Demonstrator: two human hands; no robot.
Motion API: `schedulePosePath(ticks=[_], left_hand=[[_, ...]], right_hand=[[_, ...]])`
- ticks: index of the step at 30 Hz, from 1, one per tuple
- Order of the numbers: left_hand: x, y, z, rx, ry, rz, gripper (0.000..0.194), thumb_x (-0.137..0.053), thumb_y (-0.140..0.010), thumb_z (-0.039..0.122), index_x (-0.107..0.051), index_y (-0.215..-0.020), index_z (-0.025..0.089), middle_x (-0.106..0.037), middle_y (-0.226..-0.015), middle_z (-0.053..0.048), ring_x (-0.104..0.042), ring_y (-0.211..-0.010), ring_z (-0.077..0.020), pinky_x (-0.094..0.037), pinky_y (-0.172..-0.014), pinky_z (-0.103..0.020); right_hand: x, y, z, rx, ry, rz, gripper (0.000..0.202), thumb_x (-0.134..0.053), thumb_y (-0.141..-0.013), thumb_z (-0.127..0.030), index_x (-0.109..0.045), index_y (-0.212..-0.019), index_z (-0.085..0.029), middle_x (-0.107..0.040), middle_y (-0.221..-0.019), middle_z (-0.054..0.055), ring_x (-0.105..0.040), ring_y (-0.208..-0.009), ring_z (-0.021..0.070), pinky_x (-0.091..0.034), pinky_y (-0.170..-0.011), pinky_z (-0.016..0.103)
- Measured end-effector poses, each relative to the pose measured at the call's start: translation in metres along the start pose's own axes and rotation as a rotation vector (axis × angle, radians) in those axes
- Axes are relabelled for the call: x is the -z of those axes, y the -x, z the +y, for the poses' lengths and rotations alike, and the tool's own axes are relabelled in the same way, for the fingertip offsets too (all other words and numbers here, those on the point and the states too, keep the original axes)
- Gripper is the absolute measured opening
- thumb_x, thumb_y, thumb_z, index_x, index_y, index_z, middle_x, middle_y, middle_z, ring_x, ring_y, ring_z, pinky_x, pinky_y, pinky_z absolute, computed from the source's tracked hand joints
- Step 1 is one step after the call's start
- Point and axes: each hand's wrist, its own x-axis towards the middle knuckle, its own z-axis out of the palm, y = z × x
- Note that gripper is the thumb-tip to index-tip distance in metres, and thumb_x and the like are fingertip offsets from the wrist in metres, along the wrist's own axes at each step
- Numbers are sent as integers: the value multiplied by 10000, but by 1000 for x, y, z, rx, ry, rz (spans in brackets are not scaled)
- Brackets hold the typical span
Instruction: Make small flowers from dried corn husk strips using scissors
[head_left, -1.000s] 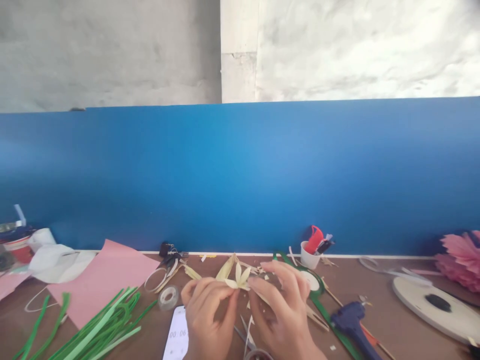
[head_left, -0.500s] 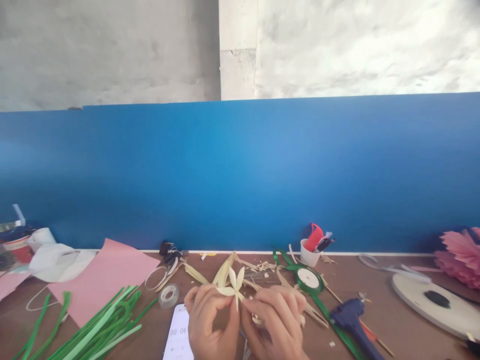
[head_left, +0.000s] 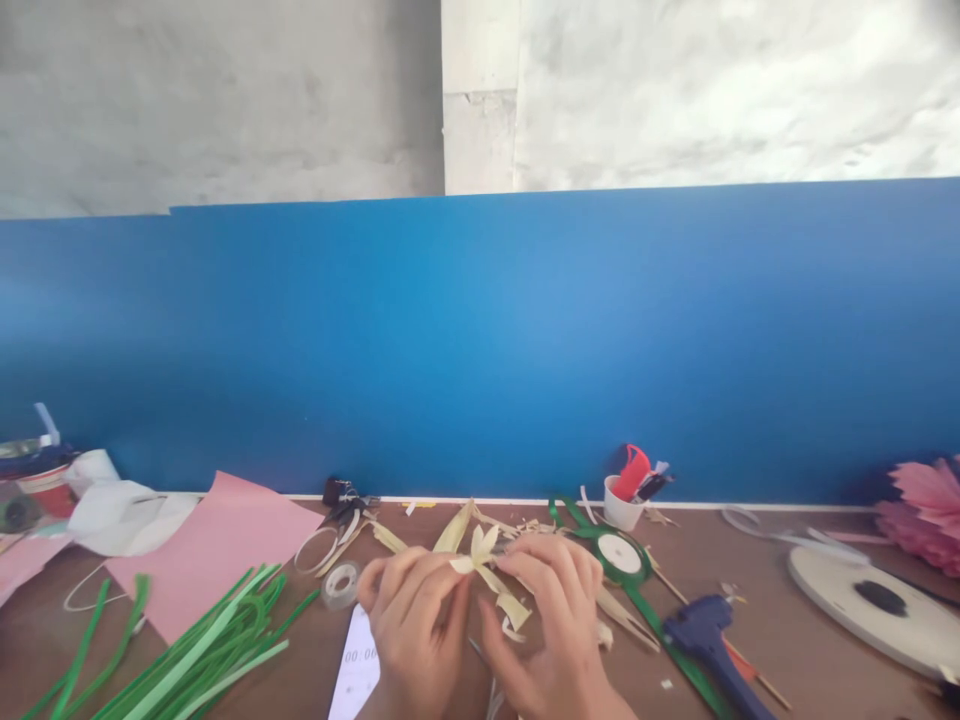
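A small pale flower (head_left: 484, 545), its petals cut from something like dried corn husk, is pinched between the fingertips of my left hand (head_left: 420, 620). My right hand (head_left: 551, 610) is beside it, thumb and fingers apart, the fingertips close to the petals; whether they touch is hard to tell. Below the flower, a curled husk strip (head_left: 513, 608) shows between my hands. A phone (head_left: 355, 665) with a running timer lies partly hidden by my left hand. Just behind my hands are husk pieces (head_left: 454, 530).
Left are green pipe cleaners (head_left: 202, 650), pink paper (head_left: 225, 545) and a tape roll (head_left: 341, 585). Right are a green ribbon spool (head_left: 619, 553), a blue glue gun (head_left: 709, 635), a white cup (head_left: 621, 508) with tools and a round beige base (head_left: 877, 615). A blue panel (head_left: 480, 350) stands behind.
The flower has tipped and sits slightly higher and to the right. My right hand's thumb has come away from it and its fingers have spread. A husk strip shows between my hands.
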Motion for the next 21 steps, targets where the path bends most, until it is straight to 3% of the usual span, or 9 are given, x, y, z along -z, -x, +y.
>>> schedulePosePath(ticks=[5, 10, 15, 21], left_hand=[[2, -3, 4, -52, -26, 32, 143, -605, -830, 76, -633, -774, 205, -736, -649, 0, -630, -649, -181, -311, -745, -364], [1, -6, 7, -34, 2, -11, 161, -621, -801, 52, -624, -758, 207, -718, -634, 19, -630, -640, -174, -310, -741, -359], [1, -8, 9, 63, 109, -74, 187, -607, -798, 52, -606, -704, 213, -688, -617, 42, -602, -611, -159, -307, -725, -356], [-3, -3, 16, 212, 187, -56, 193, -579, -799, 60, -588, -680, 213, -659, -622, 40, -589, -635, -163, -350, -741, -358]], right_hand=[[-2, -2, -3, -30, 23, 36, 128, -605, -793, -89, -608, -818, -215, -596, -820, 24, -534, -775, 187, -315, -729, 357], [-1, -8, -3, -46, 20, 50, 142, -584, -799, -90, -630, -752, -216, -608, -756, 12, -530, -707, 170, -305, -705, 357], [1, -8, 4, 39, 40, 44, 168, -592, -803, -79, -648, -778, -236, -633, -735, -6, -540, -711, 159, -315, -705, 352], [2, -8, 3, 118, 13, 72, 156, -612, -805, -72, -647, -798, -223, -681, -705, -23, -558, -690, 154, -325, -700, 347]])
